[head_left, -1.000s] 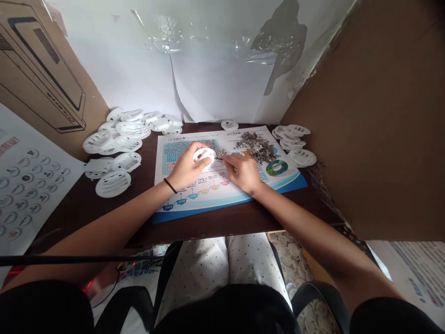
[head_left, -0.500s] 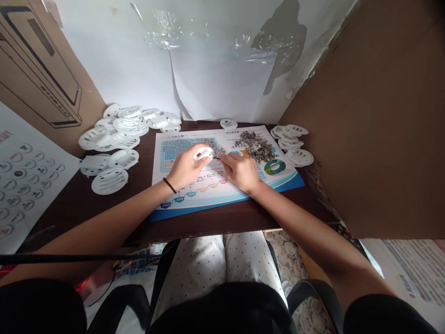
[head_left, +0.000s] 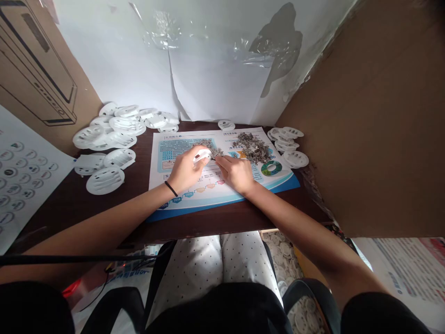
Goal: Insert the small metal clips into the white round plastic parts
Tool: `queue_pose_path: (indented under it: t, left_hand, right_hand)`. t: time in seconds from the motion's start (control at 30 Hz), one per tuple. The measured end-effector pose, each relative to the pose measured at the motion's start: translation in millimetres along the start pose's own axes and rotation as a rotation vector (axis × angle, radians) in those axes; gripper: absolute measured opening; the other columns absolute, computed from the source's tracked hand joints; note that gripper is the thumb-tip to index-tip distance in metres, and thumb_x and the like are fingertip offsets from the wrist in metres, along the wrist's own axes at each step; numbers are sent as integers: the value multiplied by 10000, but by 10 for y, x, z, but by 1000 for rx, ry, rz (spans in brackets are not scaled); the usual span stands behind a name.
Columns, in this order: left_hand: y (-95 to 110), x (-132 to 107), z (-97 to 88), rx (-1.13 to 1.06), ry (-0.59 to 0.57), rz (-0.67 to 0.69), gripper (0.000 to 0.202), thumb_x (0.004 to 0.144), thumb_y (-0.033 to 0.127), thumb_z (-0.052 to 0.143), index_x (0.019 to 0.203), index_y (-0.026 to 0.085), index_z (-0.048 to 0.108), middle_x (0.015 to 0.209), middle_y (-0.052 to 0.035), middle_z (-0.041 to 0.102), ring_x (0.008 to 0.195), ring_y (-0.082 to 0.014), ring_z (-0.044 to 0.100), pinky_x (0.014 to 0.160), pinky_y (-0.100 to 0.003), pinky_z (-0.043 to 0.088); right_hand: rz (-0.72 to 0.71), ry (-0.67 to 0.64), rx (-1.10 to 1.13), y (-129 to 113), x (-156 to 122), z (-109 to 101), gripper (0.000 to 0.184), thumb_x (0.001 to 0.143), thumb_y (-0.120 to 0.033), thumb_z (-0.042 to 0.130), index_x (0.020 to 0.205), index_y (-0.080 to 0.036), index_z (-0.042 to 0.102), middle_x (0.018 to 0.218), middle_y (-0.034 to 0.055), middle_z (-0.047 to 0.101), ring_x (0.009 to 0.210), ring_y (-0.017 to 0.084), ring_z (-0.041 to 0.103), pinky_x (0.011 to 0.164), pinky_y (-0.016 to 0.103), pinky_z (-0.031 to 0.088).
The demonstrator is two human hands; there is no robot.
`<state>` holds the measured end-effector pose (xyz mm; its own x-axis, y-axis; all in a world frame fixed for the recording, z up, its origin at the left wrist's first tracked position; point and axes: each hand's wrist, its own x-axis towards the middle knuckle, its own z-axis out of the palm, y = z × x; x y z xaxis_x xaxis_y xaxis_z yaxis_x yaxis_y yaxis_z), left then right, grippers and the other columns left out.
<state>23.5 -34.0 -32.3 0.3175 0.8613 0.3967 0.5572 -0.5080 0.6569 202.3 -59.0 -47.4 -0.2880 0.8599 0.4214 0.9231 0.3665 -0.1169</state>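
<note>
My left hand (head_left: 186, 170) is closed round the edge of a round white plastic disc (head_left: 201, 155), tilted so that its slotted face shows in part. Just right of it, my right hand (head_left: 238, 173) has its thumb and fingers pinched together, close to the disc; whatever is between the fingertips is too small and hidden to make out. Behind the hands lies a small scatter of metal pieces (head_left: 217, 152). A larger heap of similar small metal pieces (head_left: 256, 149) is farther right. Both piles rest on a printed sheet (head_left: 156, 185).
Several white slotted discs (head_left: 104, 180) are piled at the left, more discs (head_left: 295, 158) at the right, and a single disc (head_left: 226, 125) at the back. Cardboard walls (head_left: 365, 116) flank the dark table (head_left: 208, 226). Below, a container holds many discs (head_left: 306, 315).
The disc has turned a little in my left hand. My right fingertips have shifted slightly left, and the dark bit seen at them before is now hidden. The whole view has moved slightly.
</note>
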Motion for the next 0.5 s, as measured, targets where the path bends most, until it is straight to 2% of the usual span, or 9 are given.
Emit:
queue_pose_path:
  t: [0.33, 0.5]
  left_hand:
    - [-1, -22, 39, 17, 31, 25, 217, 899, 265, 512, 1089, 190, 587, 1055, -60, 686, 921, -190, 638, 810, -309, 481]
    - [11, -16, 54, 44, 31, 18, 224, 902, 252, 504, 1103, 180, 574, 1085, -74, 675, 964, -204, 626, 840, -325, 473]
  right_hand:
    - [40, 6, -22, 6, 20, 12, 308, 982, -339, 402, 1042, -263, 695, 861, 53, 724, 639, 158, 586, 566, 295, 273]
    - [18, -22, -52, -6, 67, -30, 231, 951, -234, 457, 1029, -249, 674, 807, 80, 704, 694, 180, 576, 672, 317, 336]
